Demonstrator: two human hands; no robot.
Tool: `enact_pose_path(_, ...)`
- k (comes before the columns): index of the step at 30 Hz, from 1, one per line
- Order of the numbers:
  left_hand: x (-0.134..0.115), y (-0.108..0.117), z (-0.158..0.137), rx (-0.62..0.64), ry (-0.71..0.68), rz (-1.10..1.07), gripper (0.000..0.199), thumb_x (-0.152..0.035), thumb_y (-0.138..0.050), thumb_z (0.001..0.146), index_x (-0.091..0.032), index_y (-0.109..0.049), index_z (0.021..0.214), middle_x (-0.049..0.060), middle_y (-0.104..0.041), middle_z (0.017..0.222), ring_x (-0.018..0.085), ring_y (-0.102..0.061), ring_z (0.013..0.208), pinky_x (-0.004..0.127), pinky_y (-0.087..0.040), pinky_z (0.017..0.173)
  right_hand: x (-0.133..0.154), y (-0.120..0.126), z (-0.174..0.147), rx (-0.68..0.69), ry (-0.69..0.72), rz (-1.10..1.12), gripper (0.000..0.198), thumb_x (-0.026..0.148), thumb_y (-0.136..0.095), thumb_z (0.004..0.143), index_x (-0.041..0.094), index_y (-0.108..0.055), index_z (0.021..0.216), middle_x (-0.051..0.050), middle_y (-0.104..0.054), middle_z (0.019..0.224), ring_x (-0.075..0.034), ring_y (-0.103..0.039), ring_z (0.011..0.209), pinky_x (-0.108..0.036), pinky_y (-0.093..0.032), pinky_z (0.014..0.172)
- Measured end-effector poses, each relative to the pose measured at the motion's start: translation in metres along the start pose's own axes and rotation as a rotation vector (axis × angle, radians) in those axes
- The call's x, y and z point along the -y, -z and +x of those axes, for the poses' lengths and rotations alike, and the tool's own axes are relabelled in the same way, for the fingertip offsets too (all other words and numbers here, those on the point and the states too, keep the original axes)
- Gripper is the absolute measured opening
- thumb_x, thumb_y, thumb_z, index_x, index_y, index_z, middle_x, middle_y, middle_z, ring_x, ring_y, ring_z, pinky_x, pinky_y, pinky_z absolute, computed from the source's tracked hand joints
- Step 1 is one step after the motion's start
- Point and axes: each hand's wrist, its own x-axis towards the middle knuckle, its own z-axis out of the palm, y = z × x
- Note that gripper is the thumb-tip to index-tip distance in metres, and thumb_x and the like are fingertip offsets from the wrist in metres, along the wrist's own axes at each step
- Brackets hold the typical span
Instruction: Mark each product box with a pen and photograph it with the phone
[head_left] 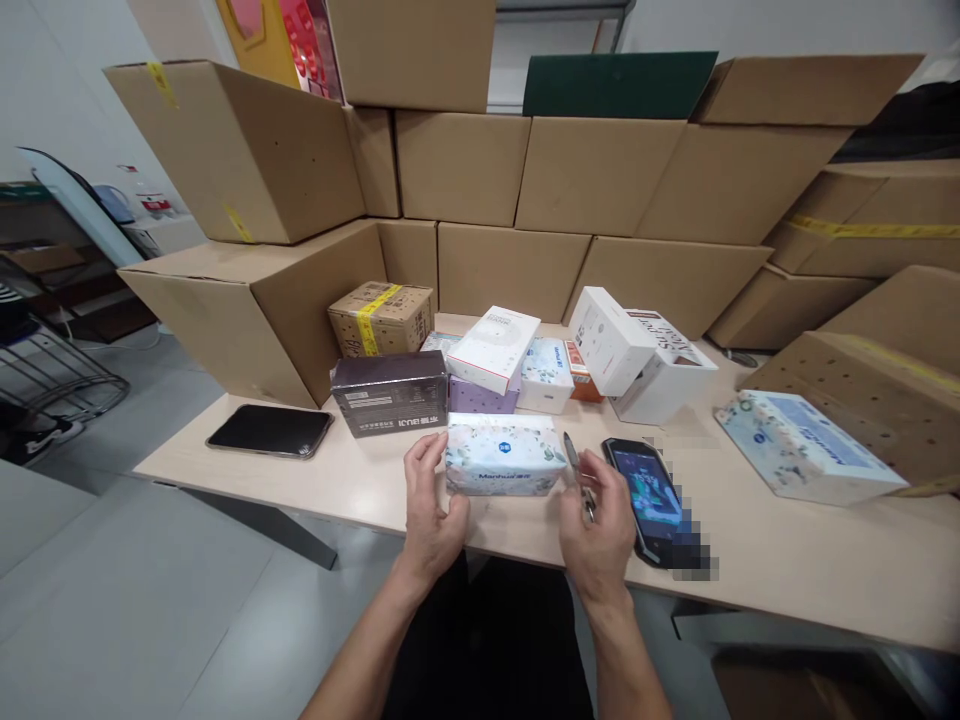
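Note:
A white and pale-blue tissue pack [504, 455] with a floral print lies on the table in front of me, its long side facing me. My left hand [435, 510] is at its left end, fingers curled against the wrapper and thumb low by the near corner. At the right end, my right hand [600, 520] is closed around a slim pointed metal tool [571, 455]. The tool's dark tip points up and away, beside the pack; its exact kind I cannot make out. Part of it is hidden by the fingers.
Behind the pack stand a dark brown box [390, 395], several white boxes [495, 348] and a small taped carton [382, 315]. Phones lie left [270, 430] and right [649, 495]. Another tissue pack [810, 445] sits far right. Large cartons [510, 275] wall the back of the table [360, 480].

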Motion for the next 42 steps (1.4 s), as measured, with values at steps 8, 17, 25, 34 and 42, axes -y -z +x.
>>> enact_pose_path(8, -0.009, -0.002, 0.002, 0.057, -0.114, 0.104, 0.059, -0.012, -0.056, 0.082, -0.027, -0.045, 0.139, 0.013, -0.032, 0.144, 0.029, -0.036, 0.138, 0.054, -0.037, 0.112, -0.018, 0.010, 0.017, 0.371, 0.012, -0.558, 0.046, 0.037, -0.048, 0.094, 0.013, -0.059, 0.131, -0.017, -0.059, 0.093, -0.033, -0.056, 0.089, -0.049, -0.049, 0.076)
enact_pose_path(17, -0.015, -0.002, 0.003, 0.098, -0.125, 0.171, 0.036, -0.019, -0.060, 0.089, -0.024, -0.055, 0.124, 0.013, -0.037, 0.138, 0.027, -0.045, 0.131, 0.046, -0.046, 0.105, -0.029, 0.021, 0.026, 0.385, -0.277, -0.042, 0.037, 0.031, -0.045, 0.091, 0.021, -0.069, 0.118, -0.010, -0.062, 0.096, -0.025, -0.062, 0.092, -0.042, -0.050, 0.084)
enact_pose_path(25, -0.018, -0.004, 0.001, 0.075, -0.233, 0.307, 0.042, -0.022, -0.062, 0.087, -0.024, -0.053, 0.128, 0.015, -0.032, 0.142, 0.032, -0.042, 0.133, 0.050, -0.046, 0.102, 0.007, 0.042, 0.044, 0.092, -0.411, 0.773, 0.028, 0.029, -0.070, 0.082, 0.024, -0.059, 0.107, -0.002, -0.066, 0.089, -0.017, -0.065, 0.081, -0.037, -0.053, 0.079)
enact_pose_path(34, -0.026, -0.011, 0.006, 0.069, -0.412, 0.412, 0.055, -0.018, -0.065, 0.082, -0.028, -0.053, 0.135, 0.011, -0.053, 0.134, 0.038, -0.038, 0.132, 0.062, -0.036, 0.108, 0.062, 0.011, 0.069, 0.231, -0.291, 0.750, 0.024, 0.042, -0.047, 0.098, 0.022, -0.058, 0.103, 0.000, -0.069, 0.073, -0.015, -0.064, 0.067, -0.031, -0.052, 0.067)
enact_pose_path(42, -0.023, -0.012, 0.003, 0.066, -0.421, 0.429, 0.047, -0.019, -0.067, 0.080, -0.024, -0.060, 0.127, 0.013, -0.056, 0.129, 0.038, -0.039, 0.131, 0.062, -0.036, 0.107, 0.057, -0.020, 0.070, 0.477, -0.213, 0.503, 0.020, 0.040, -0.056, 0.092, 0.021, -0.056, 0.098, 0.002, -0.064, 0.070, -0.013, -0.062, 0.063, -0.025, -0.050, 0.062)
